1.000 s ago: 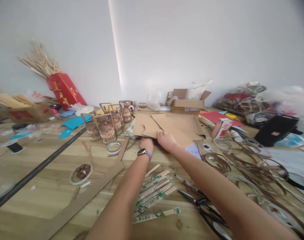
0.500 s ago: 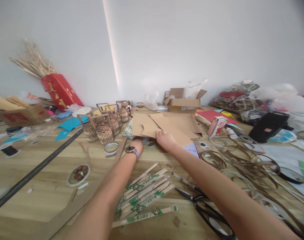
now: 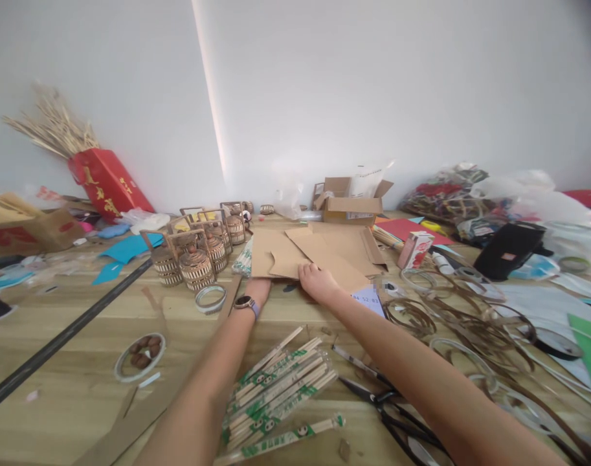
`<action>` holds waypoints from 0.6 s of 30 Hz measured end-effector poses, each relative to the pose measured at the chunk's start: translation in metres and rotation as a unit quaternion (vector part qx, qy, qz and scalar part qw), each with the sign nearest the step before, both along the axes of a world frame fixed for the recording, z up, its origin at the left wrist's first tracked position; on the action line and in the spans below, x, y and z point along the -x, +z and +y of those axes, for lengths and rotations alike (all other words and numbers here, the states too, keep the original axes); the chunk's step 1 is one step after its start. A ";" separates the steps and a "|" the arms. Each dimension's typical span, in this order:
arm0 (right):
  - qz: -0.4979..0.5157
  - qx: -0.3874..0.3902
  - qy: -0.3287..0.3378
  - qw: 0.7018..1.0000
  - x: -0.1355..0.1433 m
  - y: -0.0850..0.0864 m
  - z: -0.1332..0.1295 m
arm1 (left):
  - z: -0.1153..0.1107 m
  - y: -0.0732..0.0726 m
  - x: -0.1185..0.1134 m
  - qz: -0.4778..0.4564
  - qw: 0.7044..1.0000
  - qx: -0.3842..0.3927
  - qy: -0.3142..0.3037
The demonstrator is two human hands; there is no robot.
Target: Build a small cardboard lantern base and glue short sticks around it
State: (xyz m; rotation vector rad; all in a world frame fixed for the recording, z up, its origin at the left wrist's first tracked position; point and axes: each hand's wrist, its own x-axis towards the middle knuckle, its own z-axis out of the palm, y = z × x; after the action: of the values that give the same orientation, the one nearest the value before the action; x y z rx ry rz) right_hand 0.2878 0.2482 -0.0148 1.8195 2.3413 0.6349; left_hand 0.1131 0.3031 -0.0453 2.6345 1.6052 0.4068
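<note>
A flattened piece of brown cardboard (image 3: 334, 243) lies at the middle of the table, its near edge slightly raised. My right hand (image 3: 317, 281) is closed on that edge, the fingers curled on top. To the left, my left hand (image 3: 261, 288) reaches beneath the cardboard, which hides its fingers; a watch (image 3: 246, 303) is on that wrist. Between the hands a small dark object (image 3: 289, 288) shows below the edge. Several paper-wrapped chopsticks (image 3: 280, 388) lie between my forearms, and black-handled scissors (image 3: 387, 408) rest under my right forearm.
Several small woven baskets with handles (image 3: 197, 265) stand left of the cardboard, near a tape roll (image 3: 210, 299). An open carton (image 3: 352, 206) is behind it. Coiled brown strips (image 3: 470, 317) spread on the right. A dish of brown balls (image 3: 140, 357) sits at left.
The view has shifted slightly, so most things appear a little further left. My left hand has gone a bit further under the cardboard; my right hand keeps its hold on the edge.
</note>
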 end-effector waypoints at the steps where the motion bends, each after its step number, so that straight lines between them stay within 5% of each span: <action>1: 0.001 0.003 0.002 1.000 0.000 -0.002 -0.001 | -0.002 -0.001 0.002 -0.005 1.000 -0.002 -0.008; 9: 0.019 0.024 0.031 0.999 -0.004 -0.013 -0.008 | -0.059 -0.005 0.057 0.025 0.997 0.024 -0.066; 18: 0.060 0.050 0.033 0.996 0.002 0.001 -0.022 | -0.139 0.027 0.104 0.049 0.992 0.084 -0.082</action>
State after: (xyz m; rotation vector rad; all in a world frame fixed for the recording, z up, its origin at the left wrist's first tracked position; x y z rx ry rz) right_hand 0.2856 0.2267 -0.0140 1.7919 2.4689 0.4191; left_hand 0.0091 0.1644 -0.0188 2.6672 1.3650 0.1302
